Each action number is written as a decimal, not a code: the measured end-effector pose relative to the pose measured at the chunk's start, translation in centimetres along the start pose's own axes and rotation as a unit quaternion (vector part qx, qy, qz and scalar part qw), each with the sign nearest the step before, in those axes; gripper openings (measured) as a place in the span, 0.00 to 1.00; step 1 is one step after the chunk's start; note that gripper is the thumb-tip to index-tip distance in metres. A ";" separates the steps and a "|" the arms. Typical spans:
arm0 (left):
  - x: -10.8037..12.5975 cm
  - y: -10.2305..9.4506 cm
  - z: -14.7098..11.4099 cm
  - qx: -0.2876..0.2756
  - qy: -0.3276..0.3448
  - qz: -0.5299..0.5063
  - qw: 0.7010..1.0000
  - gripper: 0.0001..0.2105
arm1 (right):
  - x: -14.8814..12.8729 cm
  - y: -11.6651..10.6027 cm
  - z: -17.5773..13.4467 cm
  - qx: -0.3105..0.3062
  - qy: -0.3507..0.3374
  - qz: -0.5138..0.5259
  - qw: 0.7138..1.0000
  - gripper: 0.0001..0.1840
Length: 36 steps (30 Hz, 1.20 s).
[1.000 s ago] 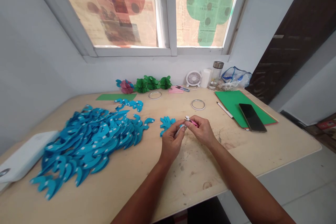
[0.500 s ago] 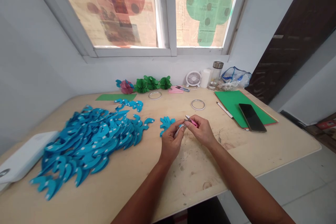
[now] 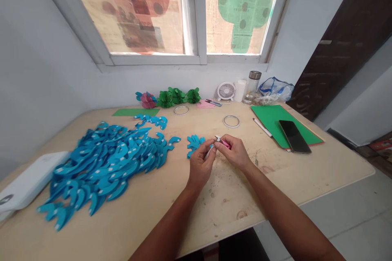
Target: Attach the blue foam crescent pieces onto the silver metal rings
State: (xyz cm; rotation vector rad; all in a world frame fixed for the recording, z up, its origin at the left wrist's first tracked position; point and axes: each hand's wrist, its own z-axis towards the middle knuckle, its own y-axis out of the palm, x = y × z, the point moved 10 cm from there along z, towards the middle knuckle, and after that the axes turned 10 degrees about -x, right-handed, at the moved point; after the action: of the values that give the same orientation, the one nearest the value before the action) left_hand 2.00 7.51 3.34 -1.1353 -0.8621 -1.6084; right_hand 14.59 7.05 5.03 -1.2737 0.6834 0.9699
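Observation:
My left hand (image 3: 200, 161) is closed, fingertips pinching a thin whitish strip (image 3: 209, 153) that is mostly hidden by the fingers. Against it, my right hand (image 3: 234, 153) is wrapped round small pink-handled scissors (image 3: 226, 144). A small white piece (image 3: 217, 138) shows by their dark blades, between the fingertips of both hands. Just left of and behind my left hand lies a blue paper shape with petal-like lobes (image 3: 195, 143), partly covered by the hand. Further left spreads a big heap of blue curved paper pieces (image 3: 113, 159) dotted with small white squares.
Two tape rings (image 3: 231, 121) lie behind my hands. Right stand green sheets (image 3: 266, 114) with a phone (image 3: 294, 136) and a pen (image 3: 262, 128). Along the wall are green paper ornaments (image 3: 177, 96), a fan (image 3: 226, 91) and a bottle (image 3: 252, 87). A white box (image 3: 33, 181) is far left.
The white piece at the scissor tips shows more clearly, and the fingertips of both hands have shifted slightly. The view has moved a little; the things on the table stay in place.

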 end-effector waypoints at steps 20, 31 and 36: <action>-0.1 0.3 0.2 -0.017 -0.019 0.003 1.000 0.14 | -0.6 0.0 -0.1 0.004 -0.023 -0.026 0.999 0.15; -0.3 0.4 0.2 -0.026 -0.007 0.022 0.999 0.15 | -0.4 -0.2 -0.2 0.026 -0.014 -0.030 0.999 0.16; -0.7 0.1 0.3 -0.016 -0.013 0.010 1.000 0.16 | -0.5 -0.8 -0.3 0.047 -0.009 -0.012 0.999 0.16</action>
State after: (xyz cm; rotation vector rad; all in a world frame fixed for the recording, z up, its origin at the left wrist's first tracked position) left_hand 2.21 7.96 2.81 -1.1850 -0.8423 -1.6003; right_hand 15.12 6.61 5.73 -1.1873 0.6894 0.9187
